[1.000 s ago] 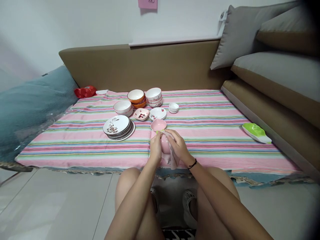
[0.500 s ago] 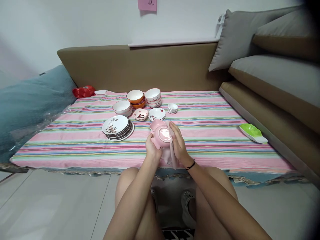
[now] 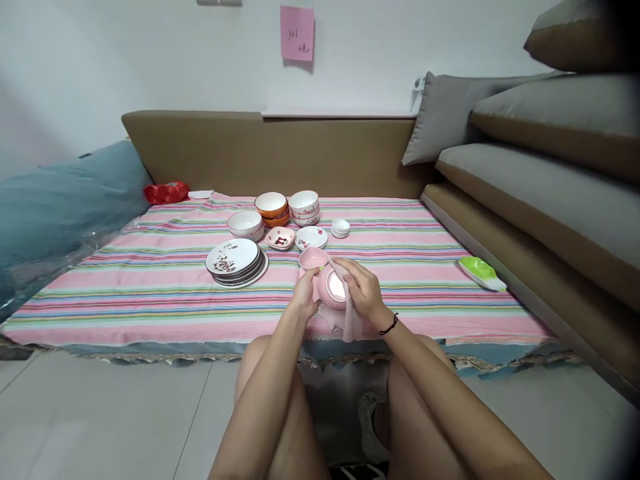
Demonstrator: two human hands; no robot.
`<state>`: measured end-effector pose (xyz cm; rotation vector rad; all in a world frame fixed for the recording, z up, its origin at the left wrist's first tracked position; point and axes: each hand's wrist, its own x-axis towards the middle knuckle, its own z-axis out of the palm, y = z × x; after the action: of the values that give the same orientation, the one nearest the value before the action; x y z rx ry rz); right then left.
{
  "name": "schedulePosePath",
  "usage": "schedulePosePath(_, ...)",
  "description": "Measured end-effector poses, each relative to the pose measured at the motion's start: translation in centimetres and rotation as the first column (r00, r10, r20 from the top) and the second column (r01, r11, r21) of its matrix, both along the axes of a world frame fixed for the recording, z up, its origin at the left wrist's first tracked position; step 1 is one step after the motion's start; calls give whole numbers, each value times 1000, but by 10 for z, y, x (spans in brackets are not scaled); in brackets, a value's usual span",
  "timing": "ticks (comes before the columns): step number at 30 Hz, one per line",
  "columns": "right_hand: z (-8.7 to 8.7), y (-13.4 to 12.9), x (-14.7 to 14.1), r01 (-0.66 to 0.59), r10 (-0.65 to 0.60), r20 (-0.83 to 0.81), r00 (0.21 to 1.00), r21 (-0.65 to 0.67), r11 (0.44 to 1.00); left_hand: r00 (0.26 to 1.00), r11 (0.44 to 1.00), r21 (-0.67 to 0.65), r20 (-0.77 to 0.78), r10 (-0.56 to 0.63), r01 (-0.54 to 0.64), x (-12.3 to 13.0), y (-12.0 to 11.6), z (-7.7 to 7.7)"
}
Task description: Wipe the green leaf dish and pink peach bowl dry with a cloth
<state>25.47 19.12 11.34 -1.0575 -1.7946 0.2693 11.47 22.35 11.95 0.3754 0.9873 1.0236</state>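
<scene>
A pink bowl (image 3: 331, 291) is tilted on its side between my hands, its round base facing me. My left hand (image 3: 306, 292) grips its left edge. A pale pink cloth (image 3: 352, 323) hangs from my right hand (image 3: 364, 288), whose fingers press it against the bowl's right side. Part of the cloth drapes below, near the front edge of the striped cover. Just behind the held bowl, another pink bowl (image 3: 313, 258) sits upright on the cover.
Behind stand stacked plates (image 3: 233, 257), white bowls (image 3: 245, 223), orange bowls (image 3: 271, 204), flowered bowls (image 3: 304, 202), a square dish (image 3: 280, 237), flowered plates (image 3: 311, 237) and small dishes (image 3: 341, 227). A green dish (image 3: 481, 271) lies right, near cushions (image 3: 540, 173).
The view has tipped upward, showing more of the wall. The held bowl is turned further sideways, and my right hand with the cloth has moved across its right side.
</scene>
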Motion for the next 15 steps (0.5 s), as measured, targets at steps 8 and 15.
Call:
schedulePosePath(8,22,-11,-24,26,-9,83,996,-199,980,983,970,165,-2,-182,180,-27,-3,0)
schedulePosePath(15,16,-9,-40,-53,-149,-464,873,-395,917,967,895,403,-233,-104,193,-35,-17,35)
